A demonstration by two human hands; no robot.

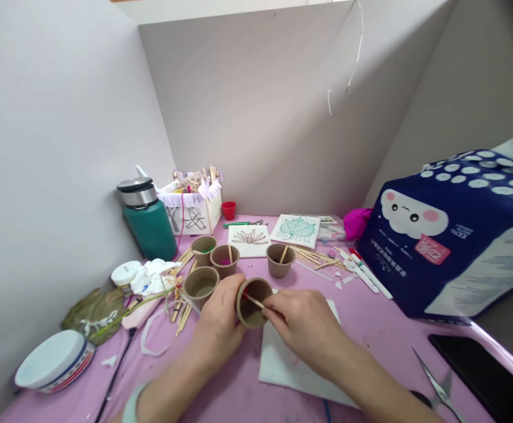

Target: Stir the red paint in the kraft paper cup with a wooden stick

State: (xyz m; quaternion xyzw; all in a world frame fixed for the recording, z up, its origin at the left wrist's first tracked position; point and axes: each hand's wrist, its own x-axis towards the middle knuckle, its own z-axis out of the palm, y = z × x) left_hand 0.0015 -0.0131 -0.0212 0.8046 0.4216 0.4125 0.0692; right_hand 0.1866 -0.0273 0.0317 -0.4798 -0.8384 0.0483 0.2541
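My left hand is closed around a small brown cup, which it holds tilted with the mouth toward me. Between the fingers of my right hand is a thin wooden stick, its far end inside the cup at a spot of red. Beneath my right hand lies a white sheet, partly covered by my forearm, with a faint reddish mark. Beyond my hands stand several more brown cups, one with green inside, one with pink and a stick, one with dark contents and a stick.
A green bottle and a decorated box of sticks stand at the back left. A white bowl is at front left. Scissors, a black phone and a large blue package occupy the right. Two drawings, a leaf and a flower, lie behind.
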